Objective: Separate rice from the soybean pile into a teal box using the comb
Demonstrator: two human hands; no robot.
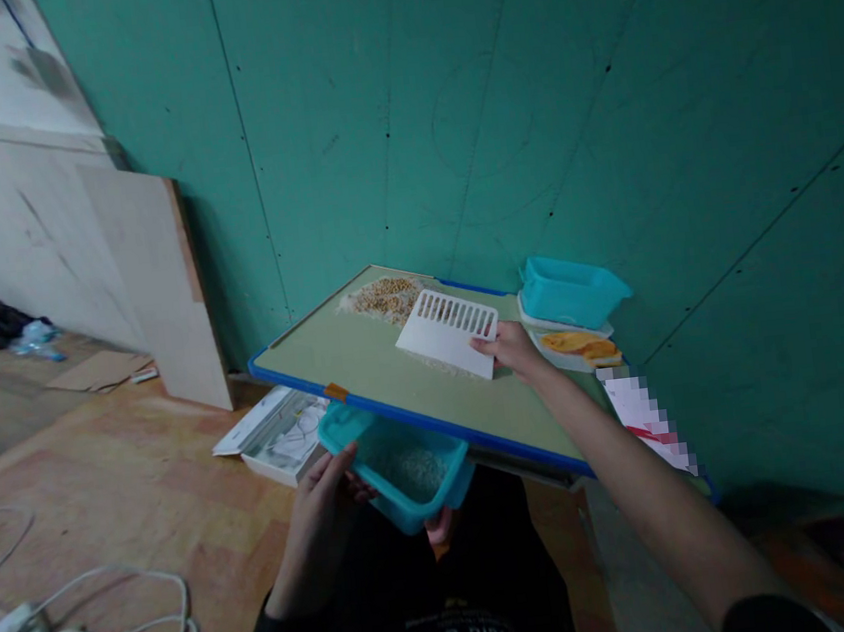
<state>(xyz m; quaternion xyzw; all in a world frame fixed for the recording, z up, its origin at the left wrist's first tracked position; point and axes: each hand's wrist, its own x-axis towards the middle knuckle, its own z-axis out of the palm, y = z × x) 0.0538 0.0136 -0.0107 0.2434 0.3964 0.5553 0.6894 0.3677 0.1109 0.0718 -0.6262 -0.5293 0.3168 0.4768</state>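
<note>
Right fingers (pixel 488 343) grip a flat white slotted plate (pixel 443 345), the beige grain heap (pixel 388 300) farther left and beyond, while left fingers (pixel 342 459) clasp the lower turquoise plastic tub (pixel 392 509).

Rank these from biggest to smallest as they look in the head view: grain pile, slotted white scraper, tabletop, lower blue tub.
1. Tabletop
2. Lower blue tub
3. Slotted white scraper
4. Grain pile, partly hidden

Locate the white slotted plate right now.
Head view, near the middle: the white slotted plate is held in the right hand over the pale tabletop, with the grain pile at its far left.
</note>
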